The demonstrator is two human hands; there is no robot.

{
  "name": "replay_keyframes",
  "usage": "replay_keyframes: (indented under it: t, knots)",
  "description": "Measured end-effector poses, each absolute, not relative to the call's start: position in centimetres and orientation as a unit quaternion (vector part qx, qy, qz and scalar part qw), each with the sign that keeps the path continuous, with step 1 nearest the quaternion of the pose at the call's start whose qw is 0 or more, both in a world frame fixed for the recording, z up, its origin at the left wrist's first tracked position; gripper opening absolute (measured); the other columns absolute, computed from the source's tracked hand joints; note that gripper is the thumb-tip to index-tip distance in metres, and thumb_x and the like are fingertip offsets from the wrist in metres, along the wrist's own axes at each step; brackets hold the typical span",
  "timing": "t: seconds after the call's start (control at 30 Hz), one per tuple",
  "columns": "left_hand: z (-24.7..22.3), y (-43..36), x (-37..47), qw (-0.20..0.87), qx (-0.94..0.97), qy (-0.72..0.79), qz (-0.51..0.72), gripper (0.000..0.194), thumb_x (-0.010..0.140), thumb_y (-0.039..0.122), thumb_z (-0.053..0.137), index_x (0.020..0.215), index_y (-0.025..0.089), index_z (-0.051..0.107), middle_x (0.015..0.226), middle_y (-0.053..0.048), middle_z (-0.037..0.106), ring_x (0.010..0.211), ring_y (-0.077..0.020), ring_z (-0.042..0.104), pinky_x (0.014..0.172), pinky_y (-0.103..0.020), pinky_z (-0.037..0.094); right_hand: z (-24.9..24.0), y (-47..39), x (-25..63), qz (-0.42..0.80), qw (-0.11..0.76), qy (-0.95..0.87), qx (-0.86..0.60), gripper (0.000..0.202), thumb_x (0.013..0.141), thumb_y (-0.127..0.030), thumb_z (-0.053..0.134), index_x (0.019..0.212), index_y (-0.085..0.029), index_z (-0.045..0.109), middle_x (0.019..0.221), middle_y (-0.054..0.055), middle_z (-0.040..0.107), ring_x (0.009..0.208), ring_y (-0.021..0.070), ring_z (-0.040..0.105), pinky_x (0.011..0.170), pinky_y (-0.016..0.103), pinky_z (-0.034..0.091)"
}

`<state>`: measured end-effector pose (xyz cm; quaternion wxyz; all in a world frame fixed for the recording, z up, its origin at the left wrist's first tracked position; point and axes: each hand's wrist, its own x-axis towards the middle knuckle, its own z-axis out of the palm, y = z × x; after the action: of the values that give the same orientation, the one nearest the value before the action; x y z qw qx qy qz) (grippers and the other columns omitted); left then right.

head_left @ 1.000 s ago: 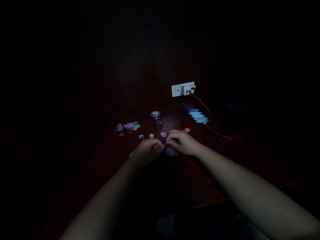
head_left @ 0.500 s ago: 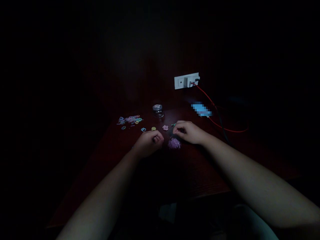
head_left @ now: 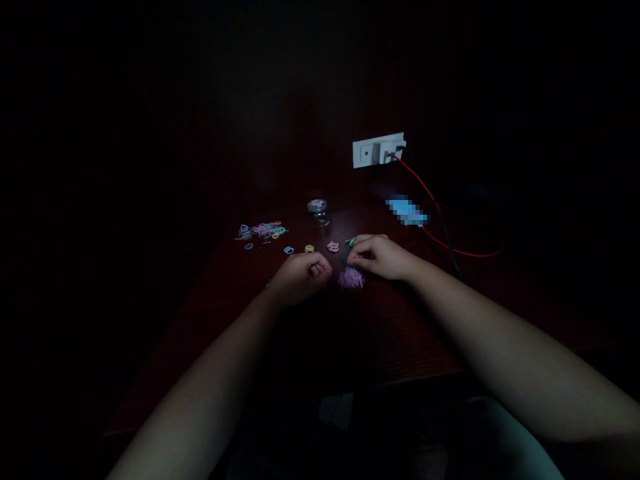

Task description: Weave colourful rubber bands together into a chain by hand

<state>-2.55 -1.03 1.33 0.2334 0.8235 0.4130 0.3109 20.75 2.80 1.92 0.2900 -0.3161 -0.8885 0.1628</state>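
My left hand (head_left: 302, 277) is closed, fingers curled and thumb against them, low over the table. My right hand (head_left: 380, 257) is pinched, its fingertips just above a pile of small purple bands (head_left: 351, 279). What either hand holds, if anything, is too small and dark to make out. Beyond the hands lie small groups of what look like rubber bands: blue bands (head_left: 289, 251), yellow bands (head_left: 309, 249), pink bands (head_left: 333, 247) and green bands (head_left: 351, 241), the last partly behind my right hand. A mixed heap of coloured bands (head_left: 263, 231) is spread at the far left.
A small clear lidded jar (head_left: 317, 211) stands at the back of the dark red table (head_left: 400, 333). A wall socket (head_left: 379, 151) holds a white plug; its red cable (head_left: 423, 179) runs to a blurred-out phone (head_left: 407, 210) at the right. The surroundings are very dark.
The whole view has shifted, so the table and its things sit slightly higher in the picture. Both hands keep nearly the same places and closed shapes.
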Motion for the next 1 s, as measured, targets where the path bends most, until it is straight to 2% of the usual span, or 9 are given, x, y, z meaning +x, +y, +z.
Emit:
replay_keyframes:
  t: [1.0]
  knots:
    - [1.60,-1.08,-2.55,0.216,0.835,0.403,0.307,0.011,0.079,0.023,0.056,0.079,0.015,0.063,0.069,0.000,0.063,0.057,-0.0073,0.052,0.052,-0.017,0.042,1.16,3.15,20.56,0.163,0.275,-0.891,-0.321,0.017,0.084,-0.017,0.059,0.087,-0.017,0.076,0.086,0.006,0.066,0.081,0.0159,0.060,0.076,0.028,0.045]
